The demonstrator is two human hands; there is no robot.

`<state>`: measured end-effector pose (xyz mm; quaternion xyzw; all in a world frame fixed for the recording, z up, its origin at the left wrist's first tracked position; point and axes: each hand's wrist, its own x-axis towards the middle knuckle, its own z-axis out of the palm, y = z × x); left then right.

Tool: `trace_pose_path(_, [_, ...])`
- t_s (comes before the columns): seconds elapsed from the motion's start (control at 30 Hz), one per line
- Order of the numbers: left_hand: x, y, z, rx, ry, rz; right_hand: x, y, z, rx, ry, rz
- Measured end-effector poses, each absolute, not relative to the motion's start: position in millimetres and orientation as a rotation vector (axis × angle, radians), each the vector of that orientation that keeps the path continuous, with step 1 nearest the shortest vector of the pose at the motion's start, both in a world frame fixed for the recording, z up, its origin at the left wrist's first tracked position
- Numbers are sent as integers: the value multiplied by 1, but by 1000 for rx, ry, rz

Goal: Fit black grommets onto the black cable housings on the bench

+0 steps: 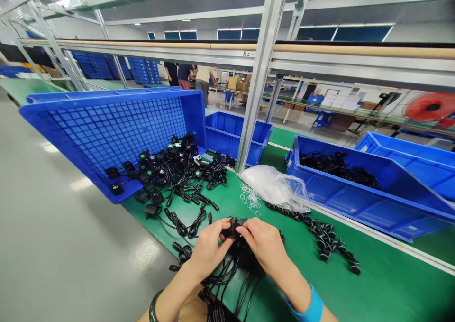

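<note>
My left hand (209,243) and my right hand (265,239) meet over the green bench, fingers pinched around a black power adapter (232,228). The fingers hide much of its shape. Beneath them lie more black parts and bundled black cables (222,277), which run toward my lap. Left of my hands, coiled cables (183,225) with barrel-like ends rest on the bench. Small round black parts with pale rings (327,241) form a winding line to the right. Ahead of my hands, loose white rings (251,199) are scattered beside a clear plastic bag (268,184) with white contents.
A large blue crate (121,99) lies tipped on its side at the left, spilling a heap of black adapters (159,170). Behind the bench stand a blue bin (231,125) and another blue bin (341,203) holding black cables. A metal post (261,75) rises ahead. Several people stand far back.
</note>
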<state>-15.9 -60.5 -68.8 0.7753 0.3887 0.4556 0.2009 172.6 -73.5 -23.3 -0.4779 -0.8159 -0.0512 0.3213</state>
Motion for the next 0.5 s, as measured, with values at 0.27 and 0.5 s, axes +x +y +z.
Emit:
trace_pose_path(0.27, [-22, -63, -64, 2037, 1135, 1225, 172, -75, -14, -1039, -2224, -55])
trace_pose_path(0.5, [-25, -65, -63, 2165, 1098, 1355, 164, -73, -17, -1322, -2231, -48])
